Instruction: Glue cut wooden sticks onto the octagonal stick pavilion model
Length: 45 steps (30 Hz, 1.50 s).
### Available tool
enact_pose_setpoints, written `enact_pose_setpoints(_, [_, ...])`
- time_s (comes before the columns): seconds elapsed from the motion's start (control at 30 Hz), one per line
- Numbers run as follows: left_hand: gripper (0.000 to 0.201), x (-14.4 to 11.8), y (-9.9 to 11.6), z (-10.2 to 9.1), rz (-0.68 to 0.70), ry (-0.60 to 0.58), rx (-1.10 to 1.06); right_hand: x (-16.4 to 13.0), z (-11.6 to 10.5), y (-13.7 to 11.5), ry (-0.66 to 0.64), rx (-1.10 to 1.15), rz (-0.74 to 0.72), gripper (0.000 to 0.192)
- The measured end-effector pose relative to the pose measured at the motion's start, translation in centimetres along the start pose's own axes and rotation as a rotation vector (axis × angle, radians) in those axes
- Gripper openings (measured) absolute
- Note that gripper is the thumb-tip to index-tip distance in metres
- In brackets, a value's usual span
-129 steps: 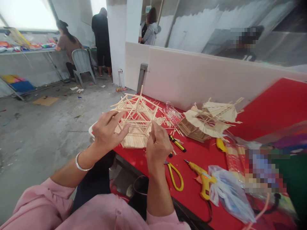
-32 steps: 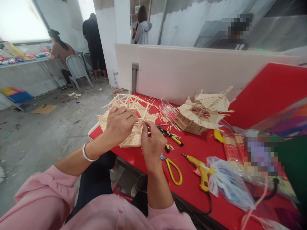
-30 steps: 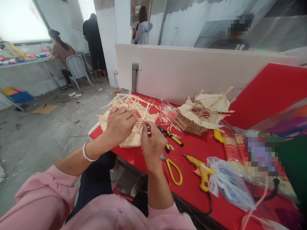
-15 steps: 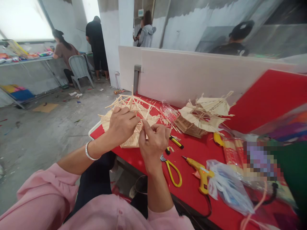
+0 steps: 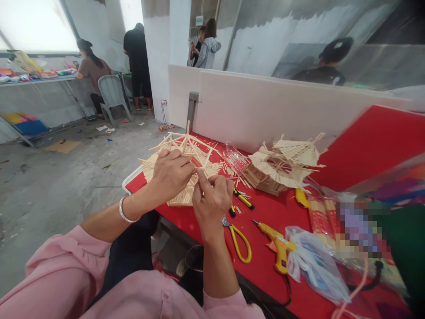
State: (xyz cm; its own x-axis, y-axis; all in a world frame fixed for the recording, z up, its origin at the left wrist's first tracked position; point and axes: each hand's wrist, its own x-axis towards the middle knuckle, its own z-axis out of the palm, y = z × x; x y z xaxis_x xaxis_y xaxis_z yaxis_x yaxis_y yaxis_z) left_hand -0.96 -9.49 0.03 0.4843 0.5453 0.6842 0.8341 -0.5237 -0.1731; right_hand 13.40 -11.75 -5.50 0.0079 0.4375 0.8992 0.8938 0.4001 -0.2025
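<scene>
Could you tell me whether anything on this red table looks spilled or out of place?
Yes: short loose sticks lie scattered on the red table between the stick frame under the left hand and right hand, and the second stick model. The tools lie flat.

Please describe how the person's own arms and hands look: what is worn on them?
Both arms wear loose pink sleeves, pushed up so that the forearms are bare. The left wrist carries a plain silver bangle. The left hand and the right hand are bare: no gloves, and I see no rings or watch.
</scene>
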Motion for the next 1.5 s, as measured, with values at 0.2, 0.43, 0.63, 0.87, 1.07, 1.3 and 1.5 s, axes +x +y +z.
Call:
enact_pose_setpoints(0.2, [0.036, -1.4, -1.1, -2.3, -0.132, 0.051, -0.178, -0.2, 0.0, 0.1, -0.047, -0.01, -0.004, 0.039])
enact_pose_setpoints(0.43, [0.06, -4.8, -2.5, -2.5, -0.336, 0.091, -0.385, -0.5, 0.1, 0.1, -0.06, -0.001, -0.001, 0.039])
enact_pose_setpoints(0.63, [0.055, -6.8, -1.7, -0.6, -0.461, 0.112, -0.421, -0.5, 0.3, 0.1, -0.003, -0.006, -0.047, 0.035])
enact_pose_setpoints(0.87, [0.012, -6.3, -0.4, 1.1, -0.493, 0.298, -0.178, -0.2, 0.7, 0.0, 0.058, -0.064, -0.064, 0.023])
enact_pose_setpoints(1.07, [0.015, -5.9, -0.4, 0.8, -0.446, 0.314, -0.12, 0.2, 0.6, -0.1, 0.065, -0.067, -0.062, 0.018])
enact_pose_setpoints(1.3, [0.016, -5.9, -0.3, 0.3, -0.412, 0.287, -0.097, 0.3, 1.0, -0.3, 0.065, -0.056, -0.089, 0.019])
enact_pose_setpoints(1.5, [0.017, -5.9, -0.3, 0.4, -0.41, 0.287, -0.078, 0.2, 1.2, -0.3, 0.033, -0.025, -0.09, 0.028])
